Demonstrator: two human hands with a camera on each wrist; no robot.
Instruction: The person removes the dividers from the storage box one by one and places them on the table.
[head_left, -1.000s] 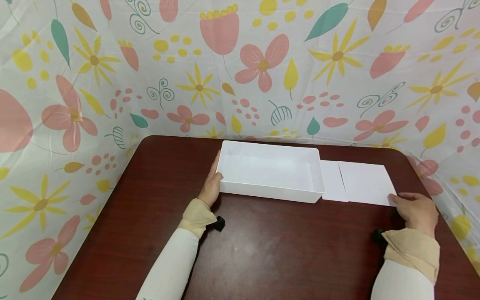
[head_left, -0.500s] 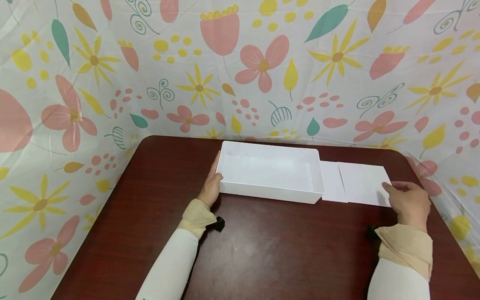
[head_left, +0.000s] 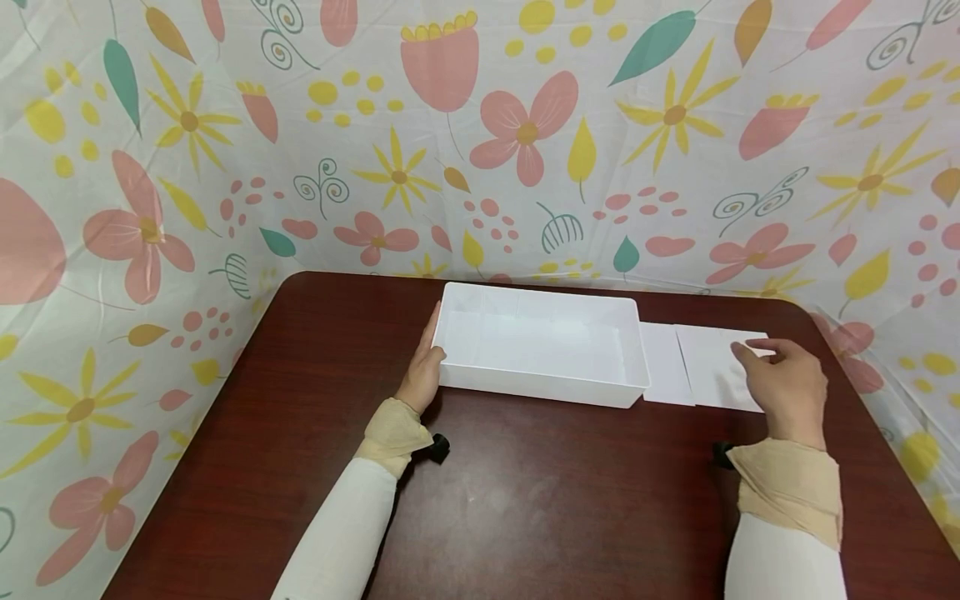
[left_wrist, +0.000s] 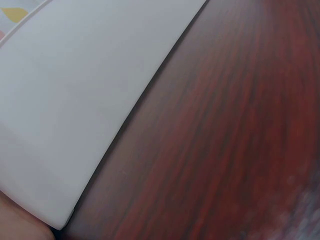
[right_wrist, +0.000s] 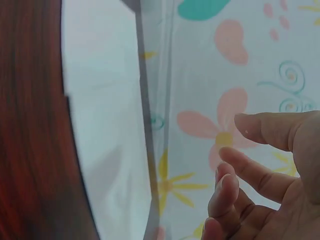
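Note:
A shallow white rectangular box (head_left: 536, 387), its top uncovered, stands near the far side of the table. My left hand (head_left: 422, 371) lies against its left end, fingers stretched along the outside wall and thumb at the near corner. In the left wrist view the box's near wall (left_wrist: 95, 90) fills the left, with a bit of the hand at the lower corner. Right of the box lie two flat white sheets, a narrow one (head_left: 666, 367) beside it and a wider one (head_left: 708, 362) slightly overlapping. Over the wider sheet hovers my right hand (head_left: 787, 387), fingers loosely bent and holding nothing.
The dark reddish-brown table (head_left: 525, 492) has rounded far corners. A flower-patterned curtain (head_left: 450, 167) hangs behind it and along both sides. Black wrist cameras sit on bands around both wrists.
My right hand has let go of the wider sheet's right edge, lifted and moved left over it. The box, the sheets and my left hand have stayed in place.

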